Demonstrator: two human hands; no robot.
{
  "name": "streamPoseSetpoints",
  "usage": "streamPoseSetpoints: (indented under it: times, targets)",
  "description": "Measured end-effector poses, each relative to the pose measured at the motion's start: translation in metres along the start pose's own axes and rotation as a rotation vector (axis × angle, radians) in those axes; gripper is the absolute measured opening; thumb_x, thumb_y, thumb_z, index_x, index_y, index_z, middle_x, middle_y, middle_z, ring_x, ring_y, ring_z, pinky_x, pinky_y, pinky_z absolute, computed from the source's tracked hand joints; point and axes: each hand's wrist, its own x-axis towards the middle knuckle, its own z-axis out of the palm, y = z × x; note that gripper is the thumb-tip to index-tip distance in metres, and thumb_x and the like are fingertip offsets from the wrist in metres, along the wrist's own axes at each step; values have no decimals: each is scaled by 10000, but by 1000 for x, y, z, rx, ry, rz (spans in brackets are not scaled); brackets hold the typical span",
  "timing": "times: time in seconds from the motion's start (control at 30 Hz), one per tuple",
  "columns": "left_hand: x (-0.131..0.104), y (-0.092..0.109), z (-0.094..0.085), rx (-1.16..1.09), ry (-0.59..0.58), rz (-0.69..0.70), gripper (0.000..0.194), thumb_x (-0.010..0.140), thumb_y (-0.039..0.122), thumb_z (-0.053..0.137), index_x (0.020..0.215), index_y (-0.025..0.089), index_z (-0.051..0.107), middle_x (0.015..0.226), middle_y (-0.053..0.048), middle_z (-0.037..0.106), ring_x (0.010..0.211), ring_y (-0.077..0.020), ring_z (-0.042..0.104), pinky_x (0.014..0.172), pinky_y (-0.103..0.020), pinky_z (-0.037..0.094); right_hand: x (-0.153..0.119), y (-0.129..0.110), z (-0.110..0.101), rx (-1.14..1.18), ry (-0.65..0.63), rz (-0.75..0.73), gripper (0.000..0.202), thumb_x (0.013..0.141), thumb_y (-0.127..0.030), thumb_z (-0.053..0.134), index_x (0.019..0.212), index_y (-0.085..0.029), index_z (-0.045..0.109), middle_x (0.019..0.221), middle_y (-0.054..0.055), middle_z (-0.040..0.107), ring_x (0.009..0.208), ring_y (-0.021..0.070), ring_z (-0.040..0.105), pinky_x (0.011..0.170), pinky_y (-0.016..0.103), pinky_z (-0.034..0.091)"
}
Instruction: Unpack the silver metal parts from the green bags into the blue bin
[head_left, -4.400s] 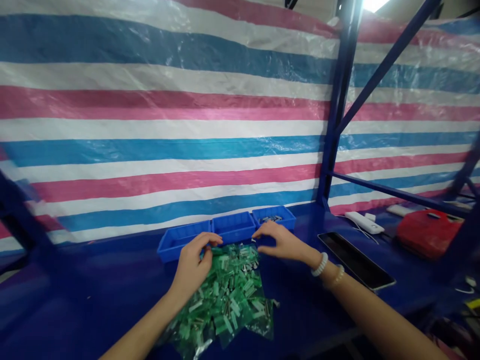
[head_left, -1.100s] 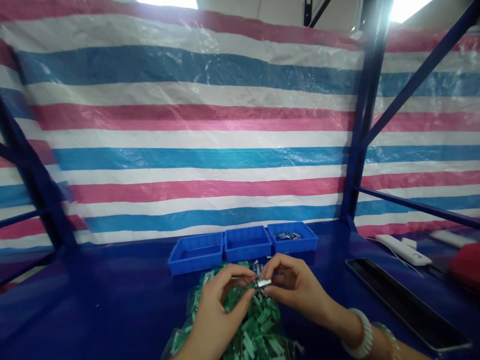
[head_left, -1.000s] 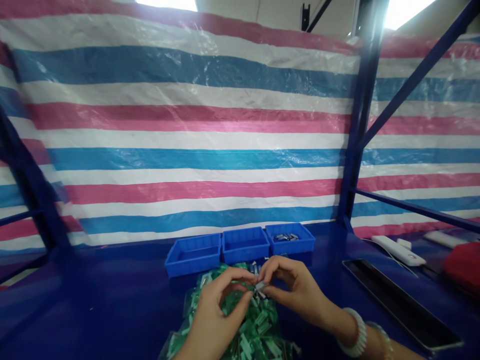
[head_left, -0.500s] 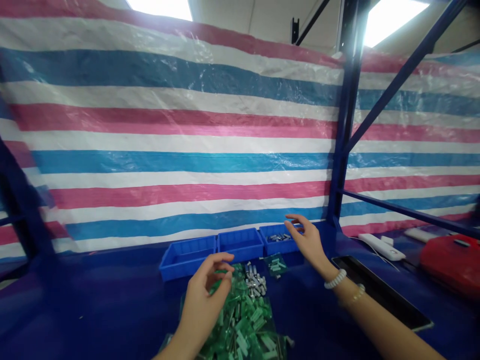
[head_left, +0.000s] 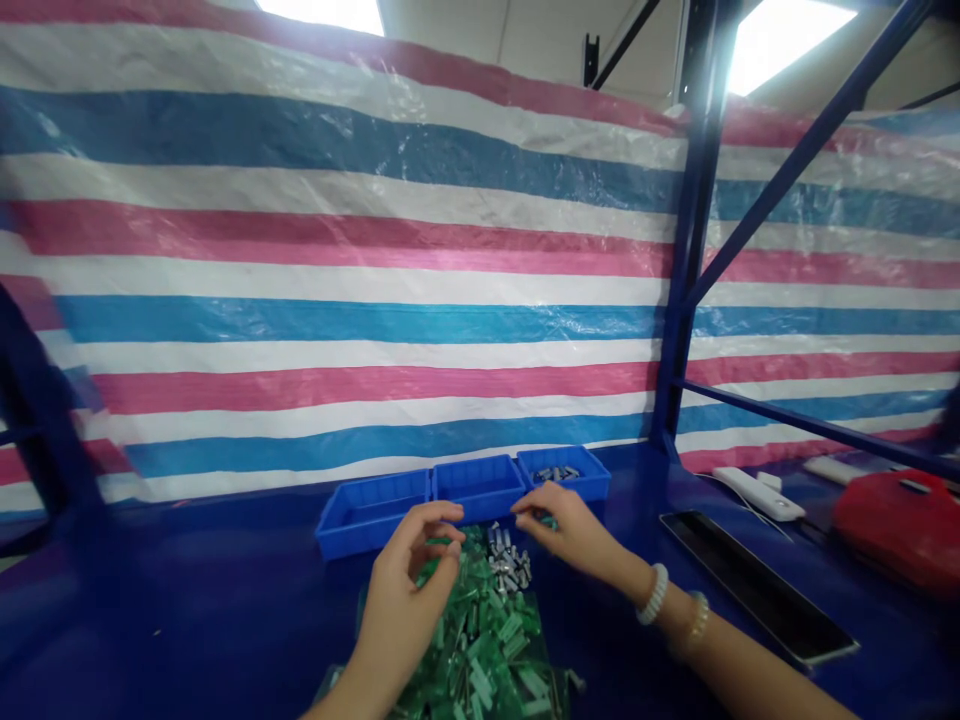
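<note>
My left hand [head_left: 412,580] hovers over the left side of a heap of small clear bags with green tint holding pale green plastic plugs [head_left: 480,640]. Its fingers are loosely curled, thumb apart, and nothing shows in them. My right hand [head_left: 570,530] reaches in from the right, just above a small pile of silver metal fittings [head_left: 508,562]. Thumb and forefinger come close together but a gap shows between them; I see nothing held. Behind the hand, a single small bag with green pieces [head_left: 550,522] is mostly hidden.
Three blue bins stand in a row at the back: left [head_left: 375,515], middle [head_left: 480,488] and right [head_left: 596,478], the last with metal parts inside. To the right lie a dark-screened phone or tablet [head_left: 757,585], a white device [head_left: 759,493] and a red bag [head_left: 900,530]. A blue post [head_left: 679,330] rises behind.
My right hand has moved left and toward me, from above the right bin to the pile of silver fittings, its fingers drawing closer together. My left hand has barely moved.
</note>
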Motion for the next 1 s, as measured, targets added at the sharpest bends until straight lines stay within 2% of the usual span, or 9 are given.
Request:
streamPoseSetpoints:
  times: [0.03,0.1,0.17,0.3,0.53,0.7,0.83,0.9,1.0]
  targets:
    - [0,0,0,0,-5,0,200,766,254,541,941,198,619,875,-55,649,821,-198,641,737,-334,536,-1,-2,7,-25,-82,-14,148,817,-193,617,934,-183,706,854,56,706,847,217,605,804,342,462]
    - [0,-1,1,1,-13,0,200,768,247,539,943,197,620,883,-55,648,824,-196,640,738,-331,536,-4,-4,17,-71,-159,-42,288,751,-140,643,1035,-168,686,962,74,709,923,233,589,847,346,457]
    - [-1,-1,2,1,-14,6,194,770,246,540,939,194,623,902,-60,649,824,-195,637,727,-322,538,-5,-5,24,-88,-192,-51,330,732,-102,620,1051,-163,682,1007,79,703,956,234,577,873,342,449]
    - [-3,0,3,0,-17,21,178,784,244,540,929,191,629,936,-67,648,832,-193,632,723,-314,539,-4,-2,25,-73,-186,31,383,729,-43,578,1077,-172,670,978,65,710,930,219,583,854,321,447]
    - [-5,1,4,5,-42,29,165,799,220,535,931,198,631,971,-67,638,850,-194,621,735,-313,540,-3,1,22,-66,-137,116,181,714,-147,701,886,-194,726,871,45,724,851,236,585,770,331,438]
    - [-5,1,4,12,-57,44,157,804,203,530,923,207,633,990,-63,641,902,-202,617,750,-308,538,0,0,18,-31,-121,127,201,670,-65,698,825,-186,736,811,44,716,777,208,611,738,314,446]
    - [-6,2,5,17,-60,33,152,799,217,539,912,207,640,932,-53,652,855,-200,629,743,-314,537,2,-7,11,5,-93,114,136,701,-71,681,764,-179,736,797,49,713,808,212,621,796,340,446]
    - [-7,3,5,11,-61,8,151,795,235,551,909,204,644,892,-48,657,829,-202,639,738,-319,535,2,-14,8,77,-62,128,112,749,-116,658,813,-166,735,813,56,714,798,203,630,773,330,466]
    - [-7,4,6,-23,-78,-64,146,803,292,575,891,201,648,847,-44,674,812,-210,653,724,-315,531,-1,-27,6,445,-66,209,162,801,-273,664,890,-155,729,841,61,723,766,188,647,714,304,497]
